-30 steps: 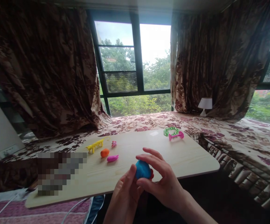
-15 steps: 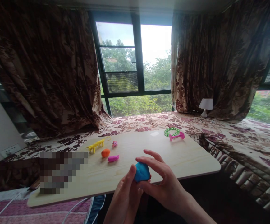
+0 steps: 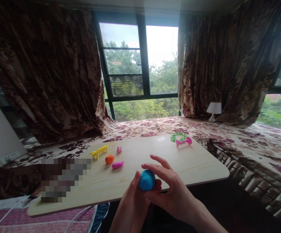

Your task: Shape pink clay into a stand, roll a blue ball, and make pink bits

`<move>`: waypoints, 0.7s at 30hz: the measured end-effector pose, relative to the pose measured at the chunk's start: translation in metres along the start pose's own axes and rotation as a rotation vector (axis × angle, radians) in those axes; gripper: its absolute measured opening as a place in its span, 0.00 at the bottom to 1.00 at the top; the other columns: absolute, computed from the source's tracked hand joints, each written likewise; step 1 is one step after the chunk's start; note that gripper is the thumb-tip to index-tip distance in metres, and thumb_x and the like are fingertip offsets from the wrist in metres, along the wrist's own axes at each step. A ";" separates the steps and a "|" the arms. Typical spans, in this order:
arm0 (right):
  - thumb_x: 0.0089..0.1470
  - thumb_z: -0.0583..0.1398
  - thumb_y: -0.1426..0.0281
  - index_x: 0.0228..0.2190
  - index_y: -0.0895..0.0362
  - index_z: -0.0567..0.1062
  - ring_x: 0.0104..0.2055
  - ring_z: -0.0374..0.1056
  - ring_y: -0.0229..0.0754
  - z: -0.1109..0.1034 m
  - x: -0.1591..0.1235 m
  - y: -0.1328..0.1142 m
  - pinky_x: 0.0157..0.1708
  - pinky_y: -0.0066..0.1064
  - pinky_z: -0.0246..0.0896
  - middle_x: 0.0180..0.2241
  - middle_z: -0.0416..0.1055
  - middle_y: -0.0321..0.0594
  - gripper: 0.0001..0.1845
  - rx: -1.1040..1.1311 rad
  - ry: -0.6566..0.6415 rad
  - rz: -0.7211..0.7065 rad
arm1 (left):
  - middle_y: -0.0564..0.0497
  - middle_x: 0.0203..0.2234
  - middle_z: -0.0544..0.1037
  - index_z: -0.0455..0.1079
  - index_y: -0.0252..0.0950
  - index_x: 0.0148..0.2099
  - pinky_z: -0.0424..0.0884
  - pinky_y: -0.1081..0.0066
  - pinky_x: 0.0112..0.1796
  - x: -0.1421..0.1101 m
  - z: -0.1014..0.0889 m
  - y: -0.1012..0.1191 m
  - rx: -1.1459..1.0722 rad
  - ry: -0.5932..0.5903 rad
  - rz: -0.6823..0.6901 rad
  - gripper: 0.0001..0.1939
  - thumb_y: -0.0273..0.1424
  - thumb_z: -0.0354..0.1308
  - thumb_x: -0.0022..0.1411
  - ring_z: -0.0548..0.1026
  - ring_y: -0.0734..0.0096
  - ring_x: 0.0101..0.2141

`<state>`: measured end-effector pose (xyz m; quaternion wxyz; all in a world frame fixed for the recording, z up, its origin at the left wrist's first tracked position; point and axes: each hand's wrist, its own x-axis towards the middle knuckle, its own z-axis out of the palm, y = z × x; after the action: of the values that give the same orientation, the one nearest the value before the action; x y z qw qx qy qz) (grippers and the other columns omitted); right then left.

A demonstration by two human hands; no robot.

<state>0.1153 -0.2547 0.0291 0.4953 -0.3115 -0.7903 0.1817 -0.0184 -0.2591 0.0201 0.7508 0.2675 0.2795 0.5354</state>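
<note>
Both hands hold a blue clay ball (image 3: 146,180) above the near edge of a light wooden board (image 3: 198,163). My left hand (image 3: 130,204) presses its thumb against the ball's left side. My right hand (image 3: 171,191) cups the ball from the right, with its fingers curled over the top. On the board further back lie a yellow clay figure (image 3: 99,151), an orange clay lump (image 3: 109,159), a pink clay piece (image 3: 117,164) and a small pink bit (image 3: 119,149).
A green clay ring (image 3: 178,136) and a pink dumbbell-shaped piece (image 3: 184,141) lie at the board's far right. A blurred patch (image 3: 62,178) covers the board's left end. A floral cloth (image 3: 239,139) with a small white lamp (image 3: 213,110) lies behind. Curtains frame the window.
The blue clay has become rounder between my hands and sits slightly lower. Nothing on the board has moved.
</note>
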 end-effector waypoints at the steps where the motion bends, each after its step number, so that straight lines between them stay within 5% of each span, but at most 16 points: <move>1: 0.43 0.63 0.73 0.49 0.52 0.66 0.59 0.48 0.47 0.000 0.000 0.000 0.55 0.43 0.51 0.43 0.70 0.41 0.29 -0.011 -0.002 -0.009 | 0.46 0.27 0.78 0.73 0.32 0.37 0.67 0.64 0.40 0.001 -0.001 -0.001 0.018 0.006 0.016 0.18 0.42 0.55 0.55 0.75 0.63 0.34; 6: 0.43 0.63 0.71 0.47 0.53 0.67 0.57 0.52 0.47 0.003 0.001 -0.002 0.54 0.42 0.53 0.39 0.72 0.41 0.26 -0.043 0.009 -0.016 | 0.45 0.31 0.78 0.73 0.31 0.39 0.68 0.66 0.38 -0.002 0.004 -0.003 0.096 0.034 0.150 0.17 0.39 0.60 0.50 0.74 0.61 0.36; 16: 0.44 0.63 0.70 0.45 0.52 0.70 0.57 0.52 0.49 0.002 0.000 -0.003 0.52 0.45 0.53 0.37 0.73 0.41 0.22 -0.067 0.026 -0.024 | 0.45 0.33 0.78 0.74 0.32 0.39 0.65 0.64 0.43 -0.006 0.006 -0.004 0.107 -0.016 0.161 0.16 0.39 0.58 0.53 0.73 0.59 0.39; 21: 0.42 0.64 0.71 0.49 0.52 0.66 0.59 0.49 0.49 0.004 -0.001 -0.005 0.54 0.45 0.50 0.46 0.68 0.43 0.30 -0.069 0.031 0.003 | 0.46 0.33 0.77 0.72 0.33 0.41 0.64 0.63 0.44 -0.004 0.001 -0.004 0.041 -0.047 0.090 0.17 0.40 0.55 0.55 0.73 0.60 0.39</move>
<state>0.1102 -0.2589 0.0298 0.4961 -0.3322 -0.7880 0.1501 -0.0161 -0.2639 0.0186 0.7266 0.3079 0.2603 0.5563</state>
